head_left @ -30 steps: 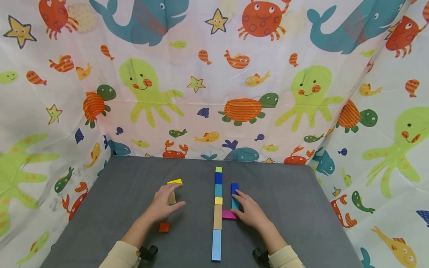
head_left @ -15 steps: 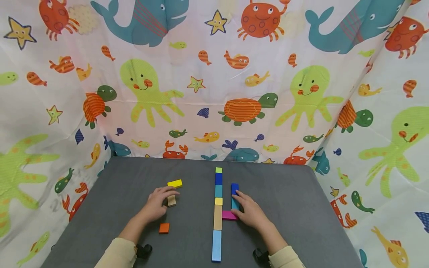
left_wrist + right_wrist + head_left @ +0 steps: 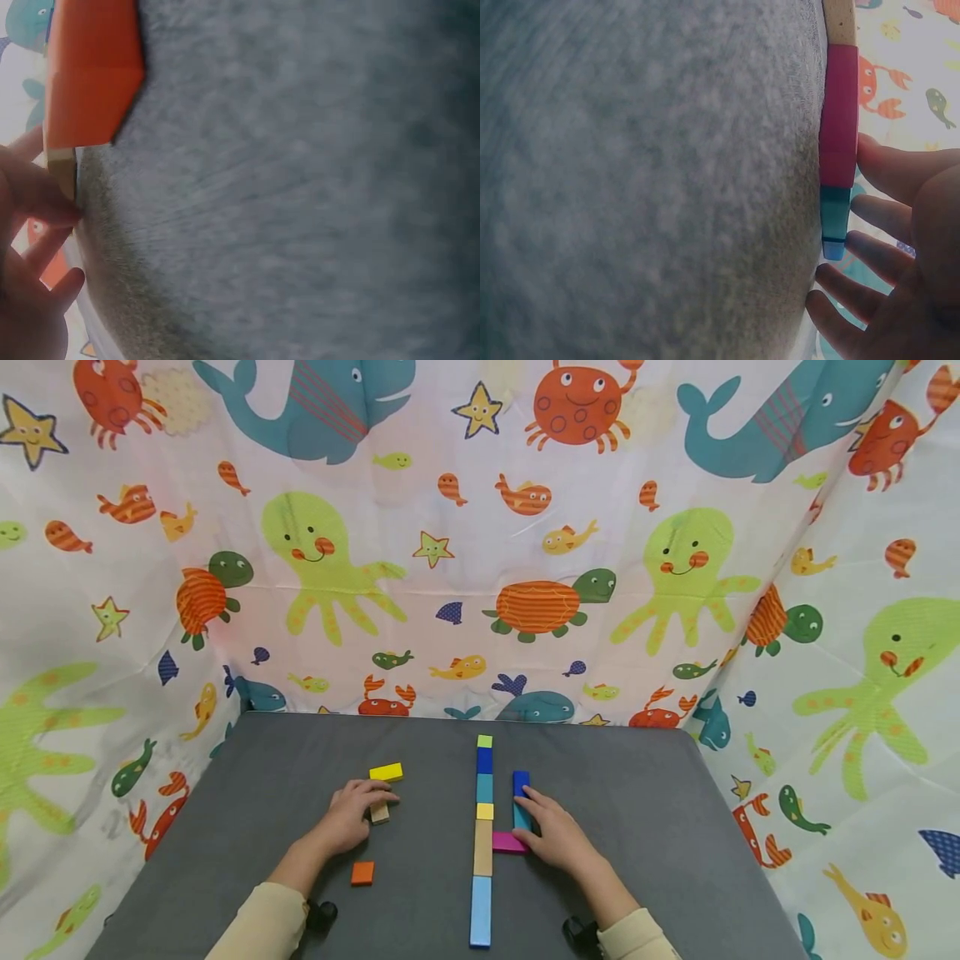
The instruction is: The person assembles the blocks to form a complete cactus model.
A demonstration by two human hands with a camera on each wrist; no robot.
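My left hand (image 3: 347, 817) has its fingers bent over a small tan block (image 3: 380, 813), partly covering it; in the left wrist view the fingers lie on either side of the tan block (image 3: 62, 169). Just beyond is a yellow block (image 3: 386, 772), and nearer me an orange block (image 3: 362, 873). My right hand (image 3: 558, 835) rests with loosely spread fingers beside a dark blue block (image 3: 521, 783) and a teal block (image 3: 521, 817), its thumb at a magenta block (image 3: 509, 842). The magenta block lies crosswise between those and a long row of blocks.
The row runs away from me: light blue block (image 3: 481, 910), tan block (image 3: 483, 847), yellow block (image 3: 485, 811), teal block (image 3: 485, 787), dark blue block (image 3: 485, 760), green block (image 3: 485, 741). A grey cloth-covered table (image 3: 615, 777) meets a printed curtain (image 3: 465, 635) behind.
My left hand has drawn back left and nearer from beside the yellow block, then lowered its fingers over the tan block. My right hand stays at its blocks. The head view shifts slightly.
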